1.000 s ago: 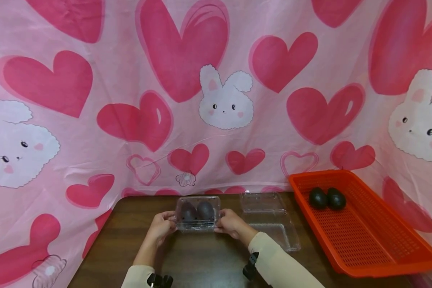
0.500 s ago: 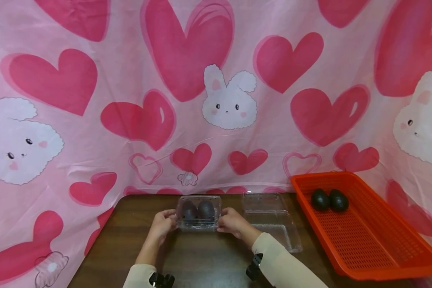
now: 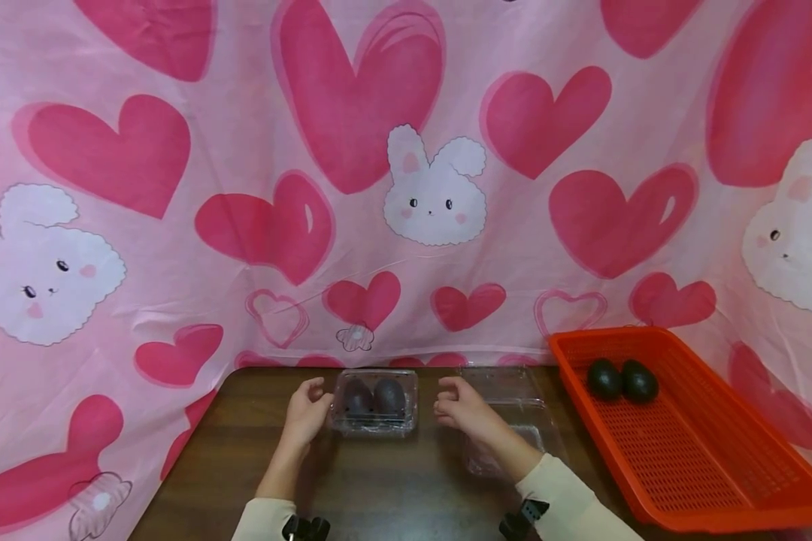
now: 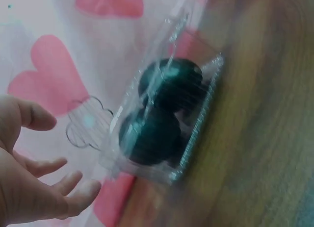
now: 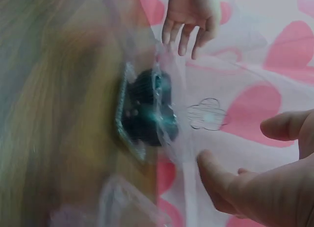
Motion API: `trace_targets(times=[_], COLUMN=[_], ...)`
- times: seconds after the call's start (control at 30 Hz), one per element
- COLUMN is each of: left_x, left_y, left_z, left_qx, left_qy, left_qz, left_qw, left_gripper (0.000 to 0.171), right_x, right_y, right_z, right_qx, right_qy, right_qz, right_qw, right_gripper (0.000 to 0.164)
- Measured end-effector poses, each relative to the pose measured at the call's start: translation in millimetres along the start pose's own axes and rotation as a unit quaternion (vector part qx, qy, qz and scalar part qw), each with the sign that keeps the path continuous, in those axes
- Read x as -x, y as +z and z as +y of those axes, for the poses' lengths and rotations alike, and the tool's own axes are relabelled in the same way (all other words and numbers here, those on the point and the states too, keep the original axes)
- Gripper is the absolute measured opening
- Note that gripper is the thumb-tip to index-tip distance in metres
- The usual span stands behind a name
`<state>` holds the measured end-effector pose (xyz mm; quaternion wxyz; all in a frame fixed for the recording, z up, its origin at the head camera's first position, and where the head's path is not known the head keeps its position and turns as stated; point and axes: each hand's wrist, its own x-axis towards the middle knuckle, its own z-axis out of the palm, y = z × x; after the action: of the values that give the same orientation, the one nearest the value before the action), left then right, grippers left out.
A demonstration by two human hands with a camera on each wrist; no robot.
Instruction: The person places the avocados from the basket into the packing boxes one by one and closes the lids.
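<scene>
A lidded clear plastic clamshell box point(image 3: 374, 430) stands on the table with two dark avocados point(image 3: 389, 397) inside, side by side. On its left, my left hand point(image 3: 306, 413) is close by with fingers loosely bent; the left wrist view shows a gap between thumb and fingers with nothing in it. My right hand point(image 3: 467, 412) hovers to the right of the box, apart from it and holding nothing. Its thumb point(image 5: 282, 126) and fingers are spread in the right wrist view, where the box looks blurred.
A second clear clamshell point(image 3: 501, 382) lies opened out on the table, partly hidden behind my right forearm. An orange plastic basket point(image 3: 690, 451) sits at the right with two more avocados point(image 3: 640, 382) in it. A pink heart-patterned cloth point(image 3: 433, 90) hangs behind the table point(image 3: 392, 488).
Both hands have let go of the box with the two avocados. The right hand has moved away to the right, the left slightly off its side. The box stays in place.
</scene>
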<state>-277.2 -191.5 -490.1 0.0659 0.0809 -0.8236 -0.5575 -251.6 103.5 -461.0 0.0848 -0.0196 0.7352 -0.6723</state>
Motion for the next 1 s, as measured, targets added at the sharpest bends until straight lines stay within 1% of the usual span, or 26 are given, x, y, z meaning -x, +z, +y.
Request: trace_targets(times=[0.13, 0.17, 0.33, 0.5, 0.57, 0.67, 0.8, 0.9, 1.0], left_x=[3.3, 4.5, 11.4, 18.1, 20.6, 24.4, 29.5, 33.7, 38.0], left_y=[2.1, 2.7, 9.9, 19.0, 22.6, 28.2, 36.1, 42.8, 50.3], left_z=[11.4, 14.4, 29.7, 41.5, 44.1, 46.1, 48.3, 50.5, 52.6], left_qx=[0.014, 0.017, 0.024, 0.017, 0.01, 0.001, 0.004, 0.006, 0.004], left_qy=[0.01, 0.01, 0.029, 0.064, 0.074, 0.084, 0.107, 0.122, 0.126], left_qz=[0.005, 0.005, -0.003, -0.02, -0.028, -0.04, -0.057, -0.072, -0.096], left_qw=[0.9998, 0.9998, 0.9993, 0.9976, 0.9968, 0.9957, 0.9926, 0.9899, 0.9873], left_gripper=[0.05, 0.051, 0.051, 0.049, 0.048, 0.048, 0.047, 0.046, 0.047], right_x=[13, 16, 30, 43, 49, 57, 63, 66, 67], right_y=[-16, -21, -47, -76, -86, -98, -116, -132, -150], right_z=[-11, -13, -21, -24, -26, -29, -33, -37, -40], right_qx=[0.039, 0.043, 0.055, 0.081, 0.089, 0.106, 0.108, 0.11, 0.115], right_qy=[-0.034, -0.042, -0.061, -0.067, -0.072, -0.084, -0.105, -0.116, -0.126], right_qz=[0.039, 0.043, 0.045, 0.042, 0.042, 0.057, 0.07, 0.067, 0.067], right_qw=[0.998, 0.997, 0.996, 0.994, 0.992, 0.989, 0.986, 0.985, 0.983], right_gripper=[0.043, 0.043, 0.046, 0.049, 0.049, 0.049, 0.051, 0.055, 0.057])
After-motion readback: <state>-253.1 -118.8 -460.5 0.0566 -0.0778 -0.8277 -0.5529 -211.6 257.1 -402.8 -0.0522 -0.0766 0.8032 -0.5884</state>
